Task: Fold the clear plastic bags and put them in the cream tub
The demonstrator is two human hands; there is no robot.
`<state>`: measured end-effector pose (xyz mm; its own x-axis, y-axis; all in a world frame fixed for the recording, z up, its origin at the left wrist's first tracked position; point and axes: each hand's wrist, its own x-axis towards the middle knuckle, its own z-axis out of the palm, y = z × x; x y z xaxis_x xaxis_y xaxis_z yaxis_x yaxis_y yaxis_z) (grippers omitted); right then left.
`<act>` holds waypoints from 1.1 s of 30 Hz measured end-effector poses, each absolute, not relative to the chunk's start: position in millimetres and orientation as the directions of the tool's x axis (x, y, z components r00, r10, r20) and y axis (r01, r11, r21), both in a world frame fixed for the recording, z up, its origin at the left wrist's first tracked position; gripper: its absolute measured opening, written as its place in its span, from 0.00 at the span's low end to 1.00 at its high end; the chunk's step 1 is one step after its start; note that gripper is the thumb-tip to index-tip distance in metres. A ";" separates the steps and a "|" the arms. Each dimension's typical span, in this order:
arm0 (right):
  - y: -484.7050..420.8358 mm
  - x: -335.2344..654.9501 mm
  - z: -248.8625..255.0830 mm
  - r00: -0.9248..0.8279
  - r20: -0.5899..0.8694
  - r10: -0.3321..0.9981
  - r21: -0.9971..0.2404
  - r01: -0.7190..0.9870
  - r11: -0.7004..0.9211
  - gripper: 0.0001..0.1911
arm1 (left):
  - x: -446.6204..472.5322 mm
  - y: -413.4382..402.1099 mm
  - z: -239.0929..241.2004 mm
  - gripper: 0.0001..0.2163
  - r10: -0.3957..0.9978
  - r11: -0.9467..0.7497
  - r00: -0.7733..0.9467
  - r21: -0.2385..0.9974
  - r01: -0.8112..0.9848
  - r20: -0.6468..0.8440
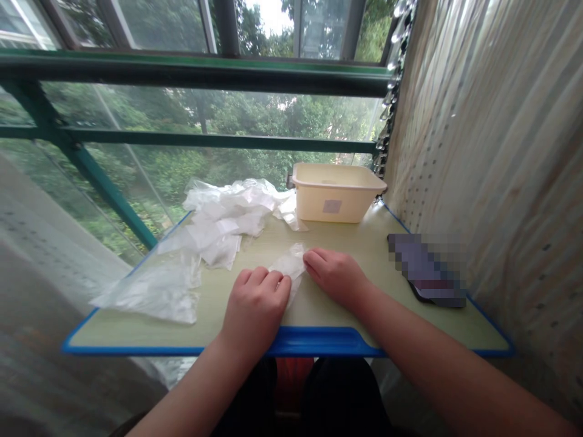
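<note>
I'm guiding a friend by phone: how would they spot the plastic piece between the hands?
Start at the blue-rimmed table. Near its front, find the left hand and right hand; the small, translucent plastic piece lies between them. Unlike the crumpled plastic heap behind it to the left, it lies apart, at the fingers.

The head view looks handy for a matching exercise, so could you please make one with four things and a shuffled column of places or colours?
Things:
1. bin
2. tabletop
3. plastic pile
4. right hand

Places or colours:
A. pale, bordered in blue
B. fingertips at the right edge of the plastic piece
C. cream, with a small label on its front
D. translucent whitish, heaped left of the bin

Pairs: 1-C, 2-A, 3-D, 4-B
</note>
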<state>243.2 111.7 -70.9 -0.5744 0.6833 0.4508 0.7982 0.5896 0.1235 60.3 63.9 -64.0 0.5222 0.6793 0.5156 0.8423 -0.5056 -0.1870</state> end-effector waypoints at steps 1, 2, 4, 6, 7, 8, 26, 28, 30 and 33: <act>112.2 243.2 -71.2 -0.564 0.441 0.698 0.113 0.807 0.580 0.07 | 60.1 63.1 -63.9 0.05 0.676 -0.508 0.531 -0.199 0.838 0.511; 112.7 243.1 -71.4 -0.552 0.434 0.712 0.104 0.815 0.569 0.07 | 60.1 62.4 -63.8 0.05 0.672 -0.511 0.539 -0.208 0.834 0.508; 113.7 242.3 -71.8 -0.523 0.423 0.740 0.081 0.835 0.545 0.06 | 60.2 61.1 -63.3 0.05 0.658 -0.528 0.561 -0.222 0.819 0.503; 115.4 241.2 -72.2 -0.490 0.408 0.770 0.044 0.853 0.519 0.06 | 60.5 60.0 -63.1 0.05 0.644 -0.552 0.583 -0.228 0.802 0.495; 116.6 240.9 -72.3 -0.478 0.398 0.783 0.019 0.857 0.514 0.06 | 60.6 59.6 -63.2 0.06 0.637 -0.564 0.594 -0.227 0.794 0.491; 118.1 240.7 -72.5 -0.473 0.390 0.790 -0.014 0.855 0.519 0.05 | 60.7 59.4 -63.5 0.06 0.633 -0.576 0.603 -0.224 0.786 0.486; 95.9 254.8 -55.0 -0.672 0.363 0.646 0.039 0.704 0.709 0.04 | 29.9 53.9 -59.8 0.08 0.696 -0.615 0.586 -0.076 0.785 0.415; 92.8 254.8 -54.9 -0.693 0.358 0.626 0.027 0.678 0.735 0.05 | 21.8 52.0 -62.0 0.08 0.688 -0.630 0.583 -0.044 0.776 0.433; 91.4 254.9 -55.7 -0.695 0.363 0.620 -0.014 0.661 0.750 0.08 | 15.5 50.4 -63.6 0.09 0.678 -0.640 0.578 -0.021 0.768 0.454; 91.1 256.8 -57.0 -0.663 0.388 0.640 -0.097 0.661 0.744 0.14 | 10.6 47.8 -64.4 0.12 0.664 -0.649 0.573 -0.009 0.760 0.481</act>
